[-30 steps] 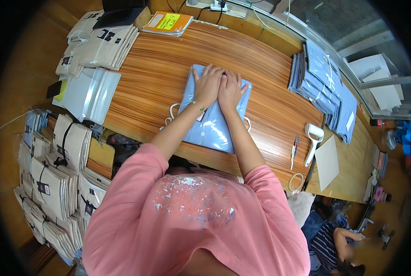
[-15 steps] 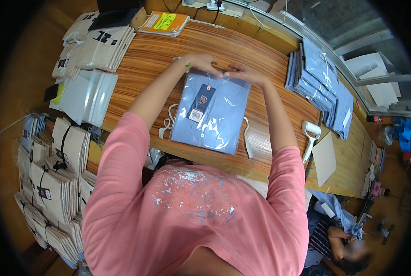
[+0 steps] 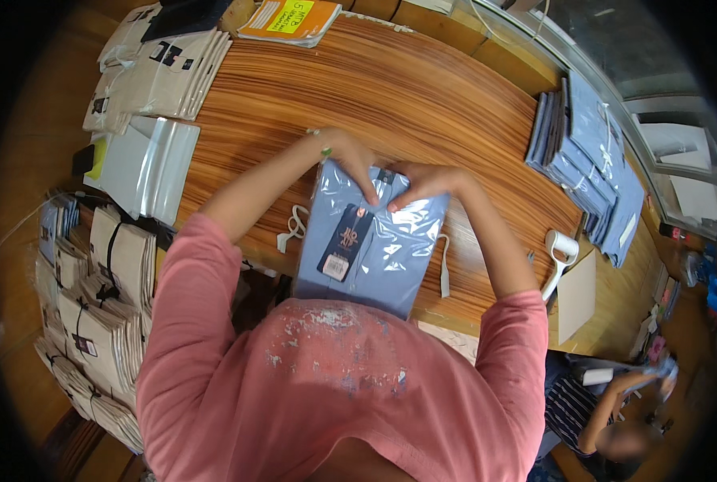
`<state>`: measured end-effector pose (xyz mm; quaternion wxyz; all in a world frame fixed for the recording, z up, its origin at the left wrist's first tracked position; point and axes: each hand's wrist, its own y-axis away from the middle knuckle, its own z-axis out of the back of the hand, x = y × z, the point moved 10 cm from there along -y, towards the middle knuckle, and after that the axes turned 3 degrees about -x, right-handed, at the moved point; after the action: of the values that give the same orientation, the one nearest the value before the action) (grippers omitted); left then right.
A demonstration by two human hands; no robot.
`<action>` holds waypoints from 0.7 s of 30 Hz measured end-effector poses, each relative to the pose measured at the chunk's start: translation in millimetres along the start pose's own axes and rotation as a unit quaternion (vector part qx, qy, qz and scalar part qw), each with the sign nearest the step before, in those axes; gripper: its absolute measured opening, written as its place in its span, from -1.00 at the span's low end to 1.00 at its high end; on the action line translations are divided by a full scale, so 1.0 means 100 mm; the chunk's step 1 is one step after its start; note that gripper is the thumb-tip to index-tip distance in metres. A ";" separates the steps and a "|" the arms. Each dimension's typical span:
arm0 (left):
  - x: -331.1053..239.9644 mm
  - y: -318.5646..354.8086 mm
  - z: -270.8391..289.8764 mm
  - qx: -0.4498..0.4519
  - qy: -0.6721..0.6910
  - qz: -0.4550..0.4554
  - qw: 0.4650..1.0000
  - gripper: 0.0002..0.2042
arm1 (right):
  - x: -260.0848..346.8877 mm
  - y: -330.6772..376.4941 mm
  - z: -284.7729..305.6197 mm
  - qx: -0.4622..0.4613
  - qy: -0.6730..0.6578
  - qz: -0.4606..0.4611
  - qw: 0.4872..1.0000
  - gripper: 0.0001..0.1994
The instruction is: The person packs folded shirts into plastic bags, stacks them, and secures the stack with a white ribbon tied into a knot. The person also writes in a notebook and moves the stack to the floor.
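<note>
Both hands pressed on the far end of a bagged blue shirt on the worktop.

Head view: the left hand (image 3: 349, 157) and right hand (image 3: 425, 181) lay side by side, fingers bent and nearly meeting, fingertips pushing down on the far edge of the folded blue shirt (image 3: 374, 249) in its clear plastic bag; neither hand closed around it. The shirt lay flat on the wooden worktop (image 3: 391, 96), its near end at the person's chest, a dark hang tag (image 3: 344, 243) on its front. White strips lay just beside it on either side. A stack of bagged blue shirts (image 3: 583, 153) sat well apart to the right, cream packets (image 3: 162, 72) and clear bags (image 3: 146, 165) to the left, and a white tape dispenser (image 3: 561, 251) near the right forearm.
</note>
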<state>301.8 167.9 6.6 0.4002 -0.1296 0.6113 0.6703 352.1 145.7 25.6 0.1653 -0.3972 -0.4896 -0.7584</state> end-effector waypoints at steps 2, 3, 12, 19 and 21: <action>-0.04 0.04 -0.07 -0.012 0.017 -0.037 0.999 -0.19 | 0.07 -0.05 -0.07 -0.011 0.014 0.066 0.998 -0.04; 0.01 0.06 -0.10 -0.037 0.000 -0.035 0.999 -0.19 | 0.07 -0.01 -0.11 -0.002 0.039 0.061 0.997 -0.02; -0.09 0.19 -0.18 -0.128 -0.037 -0.065 0.989 -0.32 | 0.08 0.03 -0.19 -0.092 0.076 0.070 0.990 -0.06; -0.02 0.09 -0.17 -0.122 -0.033 -0.106 0.986 -0.28 | -0.01 -0.08 -0.14 -0.083 0.033 0.079 0.993 -0.08; -0.01 0.06 -0.16 -0.093 -0.041 -0.101 0.990 -0.28 | -0.04 -0.11 -0.14 -0.071 0.033 0.075 0.994 -0.09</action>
<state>293.2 153.6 7.7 0.4771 -0.2000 0.5128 0.6852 341.6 138.3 13.0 0.2090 -0.4179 -0.3975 -0.7897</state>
